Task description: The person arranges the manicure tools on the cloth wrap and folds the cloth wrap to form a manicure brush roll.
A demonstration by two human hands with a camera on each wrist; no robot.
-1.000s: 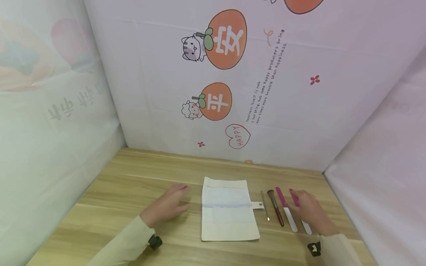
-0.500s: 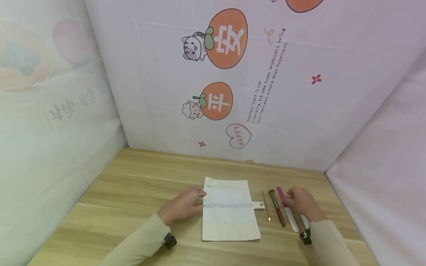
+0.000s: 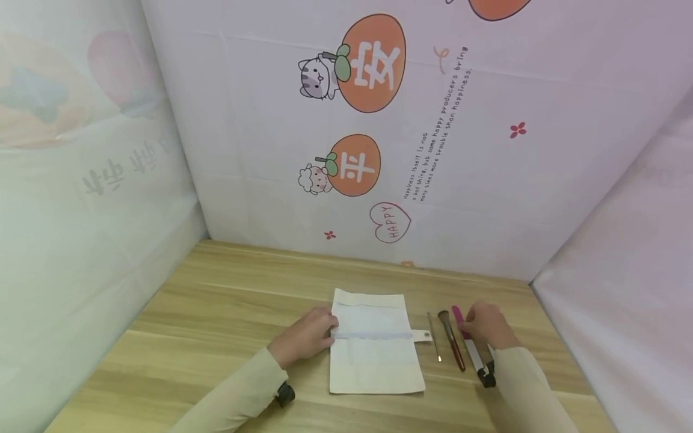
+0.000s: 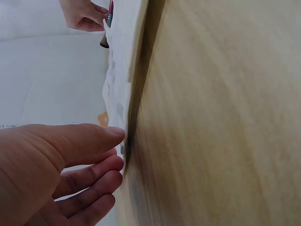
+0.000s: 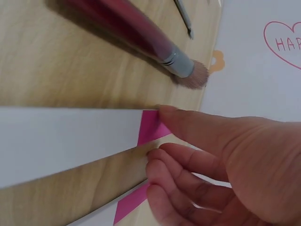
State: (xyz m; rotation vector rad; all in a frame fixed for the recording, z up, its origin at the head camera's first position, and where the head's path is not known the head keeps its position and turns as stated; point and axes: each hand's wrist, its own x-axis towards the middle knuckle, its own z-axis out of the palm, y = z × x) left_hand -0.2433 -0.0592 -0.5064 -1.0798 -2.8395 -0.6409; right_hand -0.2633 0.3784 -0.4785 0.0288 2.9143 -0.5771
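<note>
A white folding case (image 3: 373, 367) lies opened flat, its snap strap (image 3: 422, 335) pointing right. My left hand (image 3: 305, 335) holds its left edge; in the left wrist view the thumb meets that edge from above, with curled fingers (image 4: 91, 188) below. To the right, my right hand (image 3: 489, 325) pinches a pink-and-white nail file (image 5: 70, 132) near its pink part, thumb on one side and fingers on the other. A second such nail file (image 5: 134, 202) lies beside it, mostly hidden under the wrist in the head view.
Between case and files lie a makeup brush (image 3: 452, 340) with a dark red handle and a thin metal stick tool (image 3: 434, 337). Printed white cloth (image 3: 260, 150) walls in the wooden table (image 3: 233, 288) at the back and both sides.
My left hand has moved right, from bare table to the case's left edge. My right hand has shifted left from the outer nail file to the inner one. The case stays in place.
</note>
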